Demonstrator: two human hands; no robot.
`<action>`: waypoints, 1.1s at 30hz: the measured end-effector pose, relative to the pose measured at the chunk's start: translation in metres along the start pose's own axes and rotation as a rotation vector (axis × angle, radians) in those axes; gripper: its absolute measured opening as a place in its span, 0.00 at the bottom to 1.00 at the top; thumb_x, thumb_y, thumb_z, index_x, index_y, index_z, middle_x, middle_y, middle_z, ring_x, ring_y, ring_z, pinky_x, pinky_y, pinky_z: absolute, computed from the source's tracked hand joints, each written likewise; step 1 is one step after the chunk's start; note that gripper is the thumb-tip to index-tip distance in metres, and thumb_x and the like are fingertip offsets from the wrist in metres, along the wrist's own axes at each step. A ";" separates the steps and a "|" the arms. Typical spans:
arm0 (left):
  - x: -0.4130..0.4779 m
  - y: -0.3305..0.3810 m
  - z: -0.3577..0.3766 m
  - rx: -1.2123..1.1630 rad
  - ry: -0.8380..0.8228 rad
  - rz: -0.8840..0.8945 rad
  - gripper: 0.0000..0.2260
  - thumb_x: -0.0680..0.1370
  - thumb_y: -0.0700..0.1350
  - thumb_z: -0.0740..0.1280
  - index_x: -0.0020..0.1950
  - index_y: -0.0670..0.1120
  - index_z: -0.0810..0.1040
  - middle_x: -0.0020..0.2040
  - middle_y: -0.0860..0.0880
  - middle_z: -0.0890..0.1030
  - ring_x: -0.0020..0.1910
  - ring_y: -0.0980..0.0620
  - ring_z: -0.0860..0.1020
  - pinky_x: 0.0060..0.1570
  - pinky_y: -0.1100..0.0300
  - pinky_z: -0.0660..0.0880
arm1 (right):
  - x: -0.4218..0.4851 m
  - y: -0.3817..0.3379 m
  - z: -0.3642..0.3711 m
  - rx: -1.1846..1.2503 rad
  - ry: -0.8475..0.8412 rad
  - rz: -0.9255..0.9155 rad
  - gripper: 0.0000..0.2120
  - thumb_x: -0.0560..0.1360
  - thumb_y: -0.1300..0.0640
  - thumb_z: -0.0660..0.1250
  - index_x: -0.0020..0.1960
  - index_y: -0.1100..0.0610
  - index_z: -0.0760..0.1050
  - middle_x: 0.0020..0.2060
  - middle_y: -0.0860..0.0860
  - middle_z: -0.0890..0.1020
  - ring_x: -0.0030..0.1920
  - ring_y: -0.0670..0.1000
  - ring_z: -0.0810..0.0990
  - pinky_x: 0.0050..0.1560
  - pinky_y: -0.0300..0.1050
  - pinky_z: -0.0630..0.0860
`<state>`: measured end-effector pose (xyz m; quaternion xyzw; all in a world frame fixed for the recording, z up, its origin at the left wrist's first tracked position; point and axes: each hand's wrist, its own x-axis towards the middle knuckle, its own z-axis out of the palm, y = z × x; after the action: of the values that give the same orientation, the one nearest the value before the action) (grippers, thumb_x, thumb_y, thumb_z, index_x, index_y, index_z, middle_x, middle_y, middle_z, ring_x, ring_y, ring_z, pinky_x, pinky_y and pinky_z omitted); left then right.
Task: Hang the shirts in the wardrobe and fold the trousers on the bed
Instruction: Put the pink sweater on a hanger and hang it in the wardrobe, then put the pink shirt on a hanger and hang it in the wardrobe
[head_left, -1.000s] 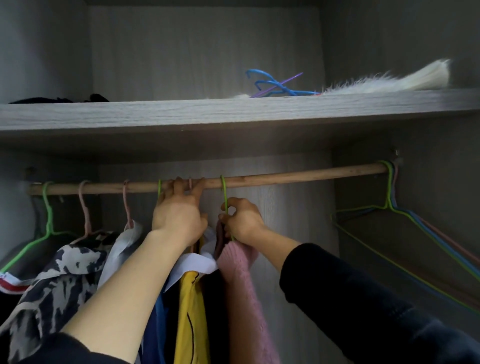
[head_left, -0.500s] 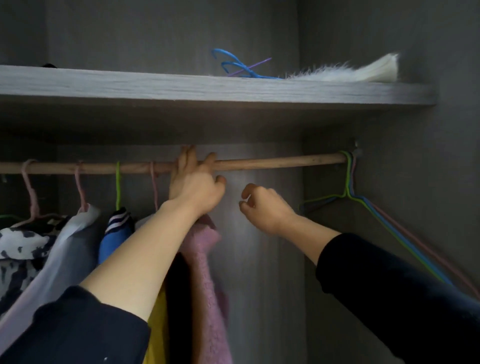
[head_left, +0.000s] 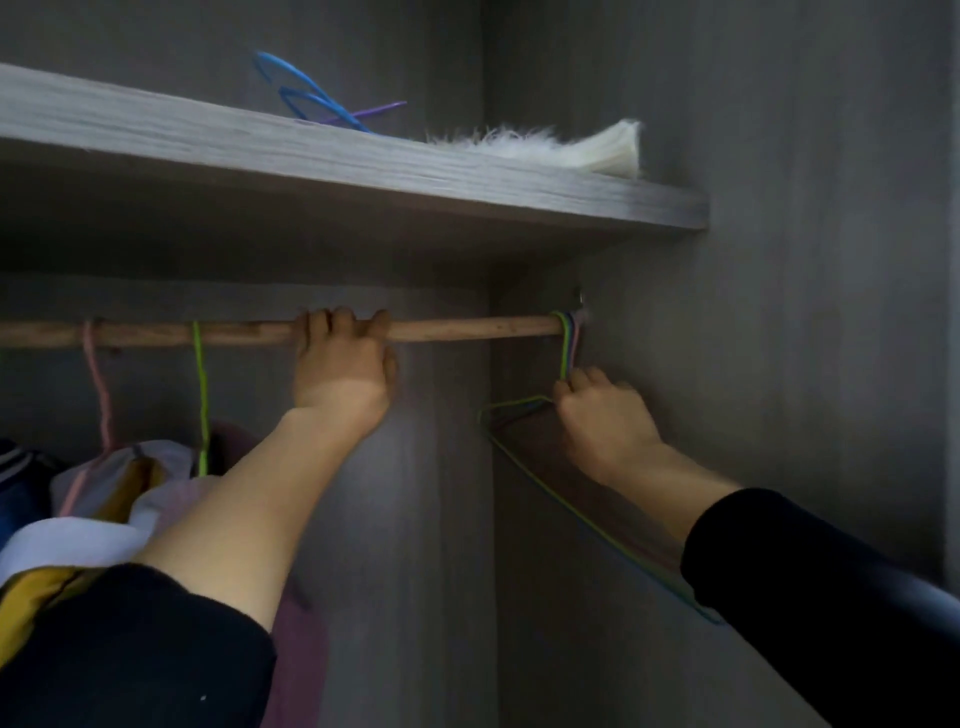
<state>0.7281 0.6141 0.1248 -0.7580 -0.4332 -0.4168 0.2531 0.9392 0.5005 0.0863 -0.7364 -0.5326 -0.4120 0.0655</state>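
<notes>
A wooden rail (head_left: 467, 328) runs across the wardrobe under a grey shelf. My left hand (head_left: 343, 371) grips the rail near its middle, fingers curled over the top. At the rail's right end hang several empty wire hangers (head_left: 567, 343), green, blue and pink. My right hand (head_left: 602, 421) pinches their necks just below the hooks. To the left hang shirts (head_left: 119, 467) on a pink hanger (head_left: 98, 384) and a green hanger (head_left: 201, 395), with a pink fuzzy garment (head_left: 296, 623) below my left forearm.
The grey shelf (head_left: 363, 161) above holds blue and purple hangers (head_left: 311, 98) and a white furry item (head_left: 545, 148). The wardrobe's right side wall (head_left: 805, 312) stands close behind my right hand. The rail between my hands is bare.
My right hand has moved right from beside the pink garment to the empty hangers at the rail's end and taken hold of them. My left hand has stayed on the rail.
</notes>
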 end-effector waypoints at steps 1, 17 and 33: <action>-0.001 -0.001 0.003 0.003 0.020 0.004 0.26 0.74 0.51 0.51 0.70 0.45 0.70 0.59 0.35 0.73 0.60 0.35 0.67 0.67 0.45 0.55 | 0.001 0.002 0.002 -0.033 -0.016 0.013 0.21 0.74 0.57 0.66 0.66 0.59 0.69 0.63 0.55 0.73 0.64 0.56 0.70 0.57 0.50 0.71; -0.001 0.000 0.008 -0.007 0.058 -0.005 0.22 0.77 0.46 0.60 0.71 0.46 0.68 0.62 0.35 0.72 0.61 0.35 0.66 0.66 0.45 0.57 | 0.018 -0.003 -0.021 0.263 -0.104 0.111 0.11 0.76 0.53 0.62 0.54 0.58 0.74 0.54 0.58 0.79 0.54 0.60 0.78 0.43 0.45 0.69; -0.002 -0.001 0.011 -0.066 0.077 0.019 0.24 0.76 0.47 0.63 0.72 0.45 0.68 0.60 0.34 0.72 0.61 0.35 0.66 0.70 0.43 0.54 | 0.028 -0.056 -0.014 1.030 0.135 0.308 0.16 0.79 0.49 0.61 0.35 0.56 0.70 0.33 0.53 0.75 0.44 0.62 0.77 0.41 0.48 0.71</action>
<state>0.7309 0.6222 0.1170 -0.7533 -0.4019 -0.4576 0.2483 0.8874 0.5369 0.0951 -0.6504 -0.5463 -0.1295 0.5117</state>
